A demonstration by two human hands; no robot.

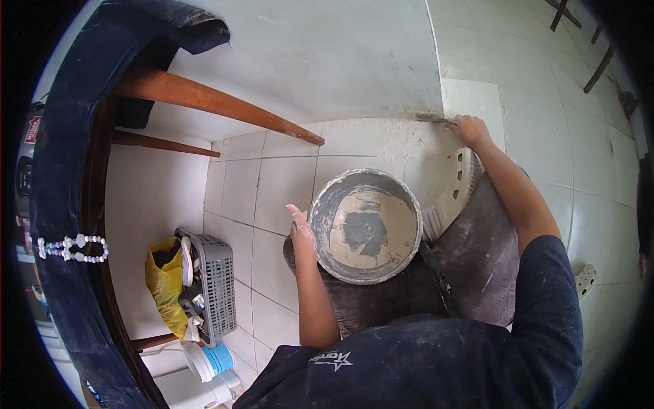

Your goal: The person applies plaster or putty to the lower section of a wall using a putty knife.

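The round grey bucket [368,178] sits close in front of the person's body, with pale paste [400,225] on its bottom and smears up its sides. Going round it like a clock, the white wall [320,54] is at twelve, and its foot makes a hard edge where it meets the tile floor [281,191]. The wall's side edge comes down at one o'clock. A brown table leg [225,105] pokes in at eleven and ends near the bucket, so there is less room that way. At nine and ten there is bare floor to move over, until the grey basket [219,290] at eight. A pale shoe [465,184] takes up the space at two. The right arm reaches far out, and the right hand [472,131] is at about half past one, fingers curled round a scraper [431,117]. Its blade points left, at the foot of the wall. The left arm goes straight up, and the left hand [303,232] is by the bucket's side at nine, messy with paste. I cannot tell if its fingers grip the bucket.
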